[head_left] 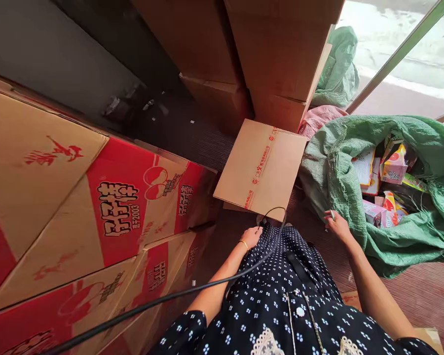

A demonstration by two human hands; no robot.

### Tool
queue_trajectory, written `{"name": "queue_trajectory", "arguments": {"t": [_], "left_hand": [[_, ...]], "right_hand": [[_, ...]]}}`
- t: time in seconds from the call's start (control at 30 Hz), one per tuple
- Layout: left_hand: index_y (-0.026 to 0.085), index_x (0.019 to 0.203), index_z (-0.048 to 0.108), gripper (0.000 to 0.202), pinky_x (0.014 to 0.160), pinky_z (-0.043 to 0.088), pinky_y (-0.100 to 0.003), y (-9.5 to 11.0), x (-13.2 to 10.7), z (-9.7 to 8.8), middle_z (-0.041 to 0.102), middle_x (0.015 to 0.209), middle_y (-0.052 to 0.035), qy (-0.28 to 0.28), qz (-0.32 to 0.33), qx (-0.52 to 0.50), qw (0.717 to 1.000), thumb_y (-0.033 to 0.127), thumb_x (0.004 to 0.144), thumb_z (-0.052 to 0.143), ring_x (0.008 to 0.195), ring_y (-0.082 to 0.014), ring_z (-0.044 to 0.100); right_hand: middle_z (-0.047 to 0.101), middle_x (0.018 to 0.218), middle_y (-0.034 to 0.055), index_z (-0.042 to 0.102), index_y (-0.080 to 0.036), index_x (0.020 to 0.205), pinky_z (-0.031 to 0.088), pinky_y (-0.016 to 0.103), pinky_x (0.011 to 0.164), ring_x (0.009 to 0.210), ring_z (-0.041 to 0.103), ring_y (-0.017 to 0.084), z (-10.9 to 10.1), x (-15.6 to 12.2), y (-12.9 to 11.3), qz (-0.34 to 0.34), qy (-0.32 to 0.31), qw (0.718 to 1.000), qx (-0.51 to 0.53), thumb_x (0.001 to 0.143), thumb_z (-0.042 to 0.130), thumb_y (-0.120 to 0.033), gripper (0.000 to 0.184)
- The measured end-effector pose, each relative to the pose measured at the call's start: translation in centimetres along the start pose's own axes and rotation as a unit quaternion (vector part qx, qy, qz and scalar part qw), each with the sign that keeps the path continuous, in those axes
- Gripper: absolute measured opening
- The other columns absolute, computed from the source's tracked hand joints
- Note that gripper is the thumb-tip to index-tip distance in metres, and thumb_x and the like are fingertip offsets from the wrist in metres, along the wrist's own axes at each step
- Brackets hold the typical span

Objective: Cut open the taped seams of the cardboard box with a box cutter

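The left hand (pixel 250 237) rests against the front of the person's dotted navy dress, its fingers curled loosely around a black cable (pixel 163 299) that loops up just above the hand and runs down to the lower left of the view; a thin gold bangle (pixel 243 243) sits on that wrist. The right hand (pixel 336 225) reaches to the near edge of a green woven sack (pixel 333 167) lying open on the floor, its fingers pinched on something small and pale at the sack's rim, too small to name. Inside the sack lie small cartons (pixel 392 167) in pink, orange and white, their print unreadable. Between the two hands, just beyond the dress, a flat cardboard box (pixel 262 167) lies on the dark floor, sealed with a strip of clear tape printed in red Chinese characters too small to read. To the left stands a stack of red and brown cartons (pixel 96 222) with large Chinese lettering, a pair of round red fruit shapes and the line "2003" under the characters. Plain brown boxes (pixel 244 54) are piled behind the flat one, and a second green bag (pixel 338 69) leans beside them by a glass pane
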State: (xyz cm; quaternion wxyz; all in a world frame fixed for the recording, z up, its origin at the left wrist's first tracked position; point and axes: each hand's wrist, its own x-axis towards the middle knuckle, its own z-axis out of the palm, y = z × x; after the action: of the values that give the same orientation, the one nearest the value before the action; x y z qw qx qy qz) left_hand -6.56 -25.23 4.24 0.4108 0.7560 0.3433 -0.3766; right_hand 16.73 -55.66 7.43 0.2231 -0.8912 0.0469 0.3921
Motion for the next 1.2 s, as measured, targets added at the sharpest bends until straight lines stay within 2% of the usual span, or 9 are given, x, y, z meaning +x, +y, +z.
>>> {"name": "queue_trajectory", "arguments": {"t": [0.13,0.27,0.4,0.47,0.53,0.63,0.77,1.0,1.2], "left_hand": [[0.018,0.137,0.066,0.046,0.106,0.047,-0.026,1.0,-0.4,-3.1,0.071,0.136,-0.0094,0.009,0.015,-0.008,1.0,0.029,0.102,0.038,0.127,-0.021,0.065],[0.014,0.143,0.061,0.05,0.106,0.048,-0.03,-2.9,-2.6,-7.3,0.072,0.132,-0.014,0.019,-0.027,0.022,0.999,0.019,0.096,0.044,0.125,-0.0232,0.067],[0.013,0.095,0.078,0.033,0.091,0.054,-0.041,-8.2,-4.9,-9.6,0.078,0.098,-0.019,-0.006,-0.107,0.064,0.992,0.021,0.091,0.047,0.103,-0.0334,0.074],[0.015,0.067,0.071,0.038,0.076,0.055,-0.038,-9.5,-5.6,-9.6,0.074,0.072,-0.0151,-0.047,-0.111,0.056,0.991,0.028,0.092,0.046,0.079,-0.031,0.075],[0.017,0.061,0.067,0.046,0.066,0.051,-0.031,-9.5,-5.8,-9.0,0.068,0.06,-0.0092,-0.082,-0.086,0.027,0.992,0.033,0.095,0.042,0.062,-0.0238,0.069],[0.017,0.092,0.076,0.045,0.064,0.048,-0.025,-7.2,-4.9,-8.3,0.068,0.067,-0.0025,-0.074,-0.019,-0.034,0.997,0.038,0.099,0.036,0.064,-0.0169,0.065],[0.015,0.136,0.065,0.049,0.067,0.049,-0.024,-1.9,-1.0,-8.9,0.068,0.075,-0.001,0.046,0.067,-0.192,0.978,0.034,0.096,0.045,0.067,-0.0148,0.063],[0.013,0.135,0.066,0.045,0.085,0.058,-0.031,5.4,7.7,-13.4,0.073,0.093,-0.0086,0.193,-0.02,-0.257,0.947,0.018,0.093,0.052,0.088,-0.0193,0.071],[0.014,0.136,0.067,0.047,0.118,0.042,-0.048,11.1,12.9,-17.5,0.07,0.123,-0.0188,0.306,-0.04,-0.149,0.939,0.014,0.091,0.054,0.129,-0.0324,0.057]], "right_hand": [[0.077,0.105,0.0048,0.061,-0.018,0.117,0.05,0.023,0.069,0.057,0.064,0.008,2.5,-1.0,-5.6,-0.044,-0.021,0.998,0.033,0.092,0.042,-0.017,0.031],[0.076,0.096,0.0023,0.062,-0.019,0.109,0.051,0.025,0.062,0.05,0.059,0.009,5.5,-1.6,-9.1,-0.069,-0.04,0.994,0.073,0.089,0.043,-0.02,0.027],[0.073,0.081,-0.0006,0.062,-0.019,0.104,0.043,0.025,0.052,0.042,0.049,0.008,6.4,-1.2,-12.5,-0.065,-0.02,0.993,0.102,0.086,0.045,-0.023,0.025],[0.068,0.07,-0.0026,0.063,-0.019,0.101,0.037,0.023,0.048,0.041,0.044,0.008,6.4,-1.1,-14.4,-0.051,-0.009,0.989,0.136,0.084,0.048,-0.027,0.024],[0.062,0.062,-0.0043,0.063,-0.018,0.098,0.031,0.022,0.045,0.042,0.039,0.008,6.3,-1.0,-16.4,-0.04,-0.013,0.981,0.189,0.081,0.053,-0.032,0.024],[0.054,0.059,-0.0062,0.064,-0.016,0.096,0.024,0.022,0.045,0.043,0.035,0.007,5.9,-0.4,-19.3,-0.045,-0.035,0.964,0.261,0.076,0.062,-0.039,0.031],[0.047,0.06,-0.0074,0.065,-0.014,0.096,0.019,0.021,0.046,0.045,0.032,0.004,5.1,1.8,-22.8,-0.04,-0.058,0.949,0.306,0.072,0.071,-0.043,0.039],[0.053,0.07,-0.0033,0.068,-0.013,0.105,0.028,0.021,0.05,0.054,0.044,0.006,2.6,7.9,-27.2,-0.043,-0.182,0.918,0.35,0.072,0.073,-0.052,0.052],[0.039,0.06,-0.0073,0.068,-0.013,0.1,0.021,0.023,0.048,0.047,0.031,0.006,-0.9,14.7,-29.0,-0.035,-0.175,0.958,0.224,0.084,0.066,-0.058,0.048]]}}
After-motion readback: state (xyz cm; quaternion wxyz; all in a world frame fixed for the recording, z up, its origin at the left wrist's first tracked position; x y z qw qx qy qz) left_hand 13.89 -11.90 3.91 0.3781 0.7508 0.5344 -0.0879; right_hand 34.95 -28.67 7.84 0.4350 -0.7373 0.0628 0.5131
